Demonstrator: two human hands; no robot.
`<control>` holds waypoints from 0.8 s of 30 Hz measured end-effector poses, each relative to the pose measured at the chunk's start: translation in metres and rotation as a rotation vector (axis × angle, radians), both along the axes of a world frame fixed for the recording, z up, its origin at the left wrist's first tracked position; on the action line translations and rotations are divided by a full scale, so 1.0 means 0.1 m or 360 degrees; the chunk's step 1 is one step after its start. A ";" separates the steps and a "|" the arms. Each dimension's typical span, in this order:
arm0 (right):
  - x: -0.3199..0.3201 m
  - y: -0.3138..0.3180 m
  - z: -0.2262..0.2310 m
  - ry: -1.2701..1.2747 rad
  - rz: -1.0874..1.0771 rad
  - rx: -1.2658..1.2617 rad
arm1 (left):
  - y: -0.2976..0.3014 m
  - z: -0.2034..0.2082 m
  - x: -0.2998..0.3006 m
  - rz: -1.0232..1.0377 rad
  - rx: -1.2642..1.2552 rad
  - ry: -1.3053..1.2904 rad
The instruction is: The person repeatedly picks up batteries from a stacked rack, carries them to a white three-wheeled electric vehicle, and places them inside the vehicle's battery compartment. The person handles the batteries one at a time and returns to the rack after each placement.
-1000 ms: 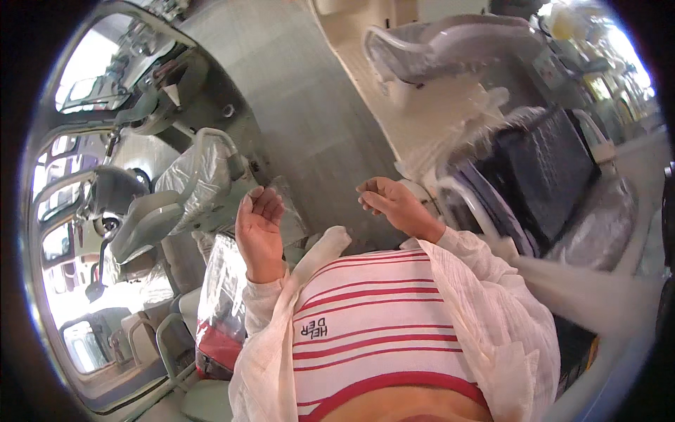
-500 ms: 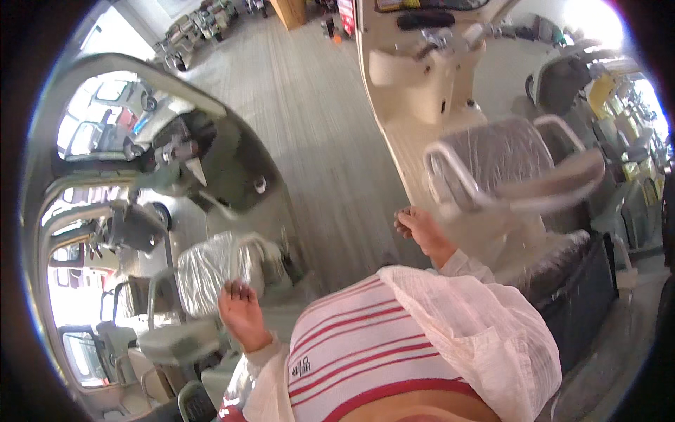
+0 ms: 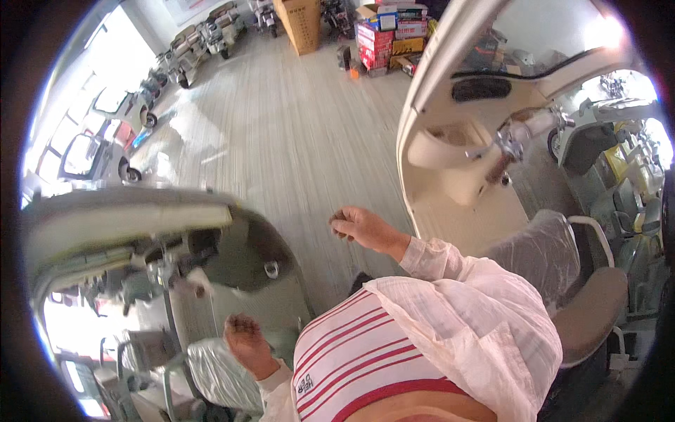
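Note:
My right hand hangs over the gap between two small cabin vehicles, its fingers curled in and nothing seen in them. It is nearest the cream vehicle on the right, apart from it. That one has a handlebar and a plastic-wrapped seat. Lower left, my left hand is held in front of the dark green vehicle, beside a seat in clear plastic. Its fingers are loosely bent, somewhat blurred, with no object visible in them.
Grey plank-patterned floor runs ahead between the vehicles. At the far end stand a tall cardboard box and stacked red cartons. More vehicles line the left side and the right side.
My view has shifted forward along the floor, bringing the far boxes into sight. Both vehicles now sit lower in the picture. My right hand has swung inward to the left; my left hand is lower.

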State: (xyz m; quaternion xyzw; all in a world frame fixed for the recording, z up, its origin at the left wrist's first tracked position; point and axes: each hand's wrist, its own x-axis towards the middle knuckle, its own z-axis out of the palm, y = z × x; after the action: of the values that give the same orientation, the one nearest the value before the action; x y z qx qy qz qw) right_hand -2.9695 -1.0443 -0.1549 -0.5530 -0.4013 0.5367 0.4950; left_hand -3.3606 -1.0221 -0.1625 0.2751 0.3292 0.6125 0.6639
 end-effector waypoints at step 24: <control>5.00 6.19 1.55 -0.0227 -0.0744 0.0933 | 6.24 1.32 6.62 -0.1118 0.0559 0.0256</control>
State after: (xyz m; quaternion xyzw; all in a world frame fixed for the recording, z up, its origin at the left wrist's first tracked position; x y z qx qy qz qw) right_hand -2.4696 -0.4250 0.0004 -0.5005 -0.4343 0.2317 0.7122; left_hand -2.6991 -0.3977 -0.0304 0.5273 0.1563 0.3718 0.7479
